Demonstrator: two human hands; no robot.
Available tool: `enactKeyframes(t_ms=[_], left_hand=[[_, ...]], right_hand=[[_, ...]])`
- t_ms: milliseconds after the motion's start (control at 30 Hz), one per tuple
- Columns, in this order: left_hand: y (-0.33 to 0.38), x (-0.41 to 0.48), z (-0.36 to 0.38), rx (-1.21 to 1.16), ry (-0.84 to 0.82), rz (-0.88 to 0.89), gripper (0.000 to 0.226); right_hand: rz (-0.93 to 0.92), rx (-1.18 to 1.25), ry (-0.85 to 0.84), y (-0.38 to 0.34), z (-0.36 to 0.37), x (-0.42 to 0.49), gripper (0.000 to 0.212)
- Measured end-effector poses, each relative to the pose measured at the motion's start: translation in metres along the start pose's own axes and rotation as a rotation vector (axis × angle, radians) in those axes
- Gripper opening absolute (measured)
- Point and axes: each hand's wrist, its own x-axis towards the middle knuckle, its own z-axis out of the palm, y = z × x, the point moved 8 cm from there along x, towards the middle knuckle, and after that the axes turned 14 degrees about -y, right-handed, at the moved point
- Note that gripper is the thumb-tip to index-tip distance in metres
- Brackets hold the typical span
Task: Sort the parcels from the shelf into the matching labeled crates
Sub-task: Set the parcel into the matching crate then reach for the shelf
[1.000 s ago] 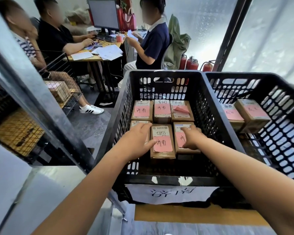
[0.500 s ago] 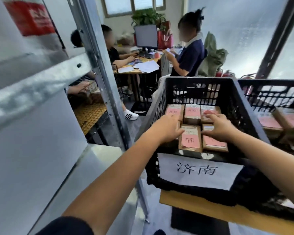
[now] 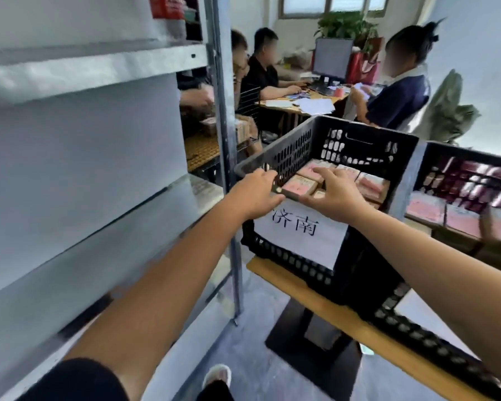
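Observation:
A black slatted crate (image 3: 368,131) with a white paper label (image 3: 301,233) stands on a wooden bench. Inside lie several brown parcels with pink notes, the nearest one (image 3: 298,185) just behind the front rim. My left hand (image 3: 255,195) hovers at the crate's front left corner with its fingers loosely extended over the rim. Over the front parcels my right hand (image 3: 333,195) is spread, and whether it touches them is unclear. Neither hand grips a parcel. The grey metal shelf (image 3: 99,70) fills the left side.
A second black crate (image 3: 469,157) with more pink-noted parcels sits to the right. The wooden bench (image 3: 287,280) has a black pedestal base. A shelf upright (image 3: 223,117) stands close to the crate's left corner. Several people sit at a desk (image 3: 298,107) behind.
Both hands have drawn back from the parcels deep in the crate to its front rim. My head has pulled away and turned left, bringing the shelf into view.

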Motion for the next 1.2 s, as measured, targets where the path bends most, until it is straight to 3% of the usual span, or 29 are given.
enactKeyframes(t_ms=[233,500,867,1200], left_hand=[[-0.030,-0.087,0.012,-0.077,0.096,-0.185,0.060],[-0.098,-0.217,0.011,-0.129,0.220,-0.433,0.061],[-0.207,-0.486,0.058,-0.189,0.276,-0.873,0.060],[-0.256,-0.739,0.099,-0.212,0.402,-1.226,0.053]], right_hand=[[-0.223,0.004,-0.086,-0.063,0.034,-0.043,0.075],[-0.495,-0.028,-0.163,-0.188,0.088,-0.079,0.075],[-0.837,-0.043,-0.376,-0.397,0.230,-0.212,0.071],[-1.082,0.064,-0.623,-0.554,0.351,-0.372,0.067]])
